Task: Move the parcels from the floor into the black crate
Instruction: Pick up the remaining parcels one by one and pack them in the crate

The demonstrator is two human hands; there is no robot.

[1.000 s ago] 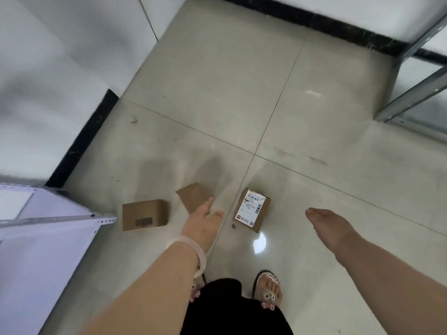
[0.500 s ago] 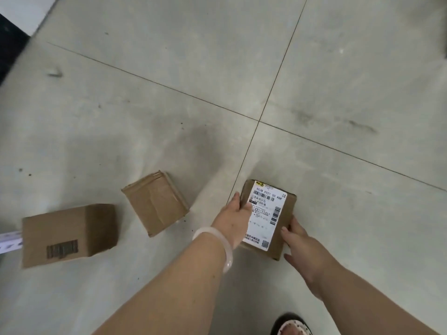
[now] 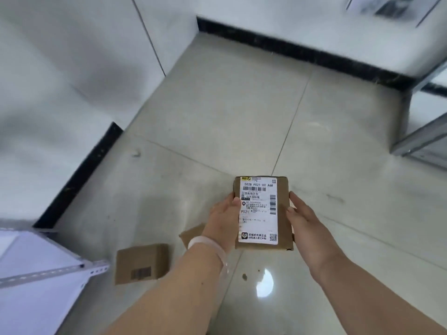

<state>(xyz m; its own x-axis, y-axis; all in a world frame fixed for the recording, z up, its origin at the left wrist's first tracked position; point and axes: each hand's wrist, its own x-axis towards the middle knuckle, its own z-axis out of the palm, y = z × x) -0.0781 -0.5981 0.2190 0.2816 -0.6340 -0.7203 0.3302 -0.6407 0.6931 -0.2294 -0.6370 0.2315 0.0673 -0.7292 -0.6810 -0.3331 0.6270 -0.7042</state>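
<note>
A brown cardboard parcel (image 3: 283,213) with a white shipping label on top is lifted off the floor between my hands. My left hand (image 3: 223,222) grips its left edge, thumb on the label. My right hand (image 3: 306,223) holds its right edge. Two more brown parcels lie on the floor: one with a barcode (image 3: 141,263) at lower left, and one (image 3: 192,234) mostly hidden behind my left wrist. The black crate is out of view.
A white metal shelf (image 3: 36,274) juts in at the lower left. White walls with a black skirting (image 3: 302,53) close the floor at the back and left. A metal frame (image 3: 420,141) stands at the right. Bare tiled floor lies ahead.
Both hands closed on the labelled parcel and raised it off the floor. The view rose and pulled back, so the walls and shelf show again.
</note>
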